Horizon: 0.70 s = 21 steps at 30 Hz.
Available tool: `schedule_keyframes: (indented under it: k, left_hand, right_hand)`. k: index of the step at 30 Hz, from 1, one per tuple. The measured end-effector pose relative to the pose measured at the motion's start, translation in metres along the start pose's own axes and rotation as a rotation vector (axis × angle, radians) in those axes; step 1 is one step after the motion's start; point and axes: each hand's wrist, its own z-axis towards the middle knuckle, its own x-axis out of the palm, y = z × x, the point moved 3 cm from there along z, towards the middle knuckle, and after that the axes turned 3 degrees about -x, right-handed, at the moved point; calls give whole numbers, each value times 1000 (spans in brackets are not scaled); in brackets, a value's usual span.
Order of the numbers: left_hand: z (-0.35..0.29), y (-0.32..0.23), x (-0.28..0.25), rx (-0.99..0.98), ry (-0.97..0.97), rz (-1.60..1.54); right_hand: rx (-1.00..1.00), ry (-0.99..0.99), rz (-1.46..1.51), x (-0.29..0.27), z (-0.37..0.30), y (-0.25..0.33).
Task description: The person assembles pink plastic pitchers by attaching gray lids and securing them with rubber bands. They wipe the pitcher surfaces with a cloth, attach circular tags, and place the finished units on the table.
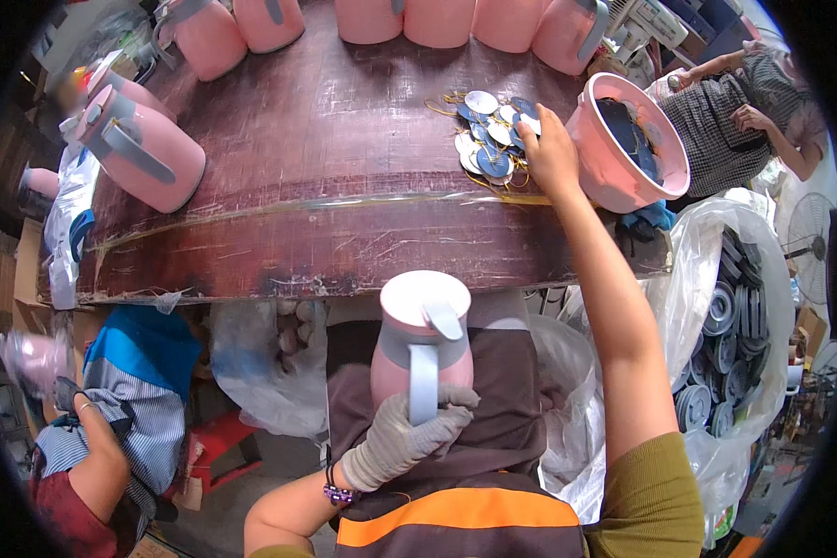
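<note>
My gloved left hand [409, 435] is wrapped round the grey handle of a pink thermos jug [392, 367]. The jug stands upright over my lap, its white lid and grey spout collar facing up. My bare right hand [552, 153] reaches across the table to a pile of round hang tags [491, 139], dark blue and white with thin gold strings. Its thumb and fingers close at the pile's right edge, on a white tag [530, 123]. Just right of that hand stands a pink bucket [591, 153] with dark blue pieces and gold strings inside.
More pink jugs line the worn dark-red table's [325, 139] far edge; another jug [158, 153] stands at left. A clear bag of grey lids [721, 307] sits at right. Co-workers sit at both sides; the left person's hands [70, 400] hold a blurred pink jug.
</note>
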Motion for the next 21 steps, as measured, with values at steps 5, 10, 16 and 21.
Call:
schedule_keyframes:
  k: [5,10,16,21]
  left_hand:
    - [10,2,-17,32,-61,-26]
    - [10,-1,-22,58,-29,0]
    - [8,7,-36,146,-127,-466]
    - [10,9,-50,258,-146,-310]
  right_hand:
    - [118,574,-295,25,9,-12]
    - [-143,-85,-137,-26,11,14]
    - [576,245,828,-90,-28,37]
    - [824,631,1175,-158,-104,132]
